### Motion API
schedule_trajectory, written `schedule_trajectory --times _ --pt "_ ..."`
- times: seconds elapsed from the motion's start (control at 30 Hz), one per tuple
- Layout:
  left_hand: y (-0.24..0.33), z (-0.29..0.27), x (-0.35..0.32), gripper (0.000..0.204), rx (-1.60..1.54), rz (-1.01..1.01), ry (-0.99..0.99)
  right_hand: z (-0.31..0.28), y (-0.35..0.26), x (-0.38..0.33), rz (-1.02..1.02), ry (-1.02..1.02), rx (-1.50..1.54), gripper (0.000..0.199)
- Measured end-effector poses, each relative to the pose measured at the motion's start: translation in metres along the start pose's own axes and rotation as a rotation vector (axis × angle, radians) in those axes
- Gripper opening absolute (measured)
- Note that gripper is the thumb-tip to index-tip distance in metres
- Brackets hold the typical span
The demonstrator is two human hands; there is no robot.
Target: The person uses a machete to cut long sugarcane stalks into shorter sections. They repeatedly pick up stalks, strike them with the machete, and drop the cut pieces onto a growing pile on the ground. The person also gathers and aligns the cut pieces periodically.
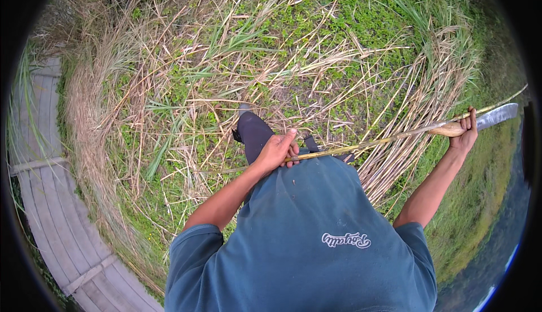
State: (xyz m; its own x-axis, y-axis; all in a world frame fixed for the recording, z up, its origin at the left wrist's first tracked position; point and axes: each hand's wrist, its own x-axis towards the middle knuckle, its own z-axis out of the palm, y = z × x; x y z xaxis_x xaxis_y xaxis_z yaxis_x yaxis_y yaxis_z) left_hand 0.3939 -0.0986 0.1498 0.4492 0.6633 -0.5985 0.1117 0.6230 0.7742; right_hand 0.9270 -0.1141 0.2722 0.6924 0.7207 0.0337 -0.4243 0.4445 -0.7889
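A long, thin, yellow-green stalk (372,142) runs slantwise across the front of my body, rising to the right. My left hand (278,151) is closed round it near its left part, with the thumb pointing up and away. Out to the right, my right hand (465,135) grips a machete (497,116) by its pale wooden handle, and the same fingers also hold the stalk against it. The grey blade points outward to the right, just below the stalk's thin end. How firmly the fingers press the stalk cannot be seen.
Cut stalks (395,156) lie in a long pile at the right. Dry stems and green leaves (226,52) litter the ground ahead. Tall dry grass (96,97) borders a wooden plank walkway (59,216) on the left. My dark-clad leg (254,134) is beside my left hand.
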Motion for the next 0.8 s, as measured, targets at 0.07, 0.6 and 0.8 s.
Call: schedule_trajectory --times 0.07,0.6,0.8 --pt "0.001 -0.014 0.002 0.046 0.139 0.036 -0.072 0.001 0.001 0.008 -0.009 -0.004 -0.002 0.019" --pt "-0.090 -0.140 -0.042 0.043 1.013 0.339 0.513 -0.035 0.002 0.067 0.074 0.190 -0.056 0.043" --pt "-0.109 -0.138 -0.018 0.061 0.950 0.149 0.548 -0.018 0.068 -0.005 0.158 0.327 -0.130 0.038"
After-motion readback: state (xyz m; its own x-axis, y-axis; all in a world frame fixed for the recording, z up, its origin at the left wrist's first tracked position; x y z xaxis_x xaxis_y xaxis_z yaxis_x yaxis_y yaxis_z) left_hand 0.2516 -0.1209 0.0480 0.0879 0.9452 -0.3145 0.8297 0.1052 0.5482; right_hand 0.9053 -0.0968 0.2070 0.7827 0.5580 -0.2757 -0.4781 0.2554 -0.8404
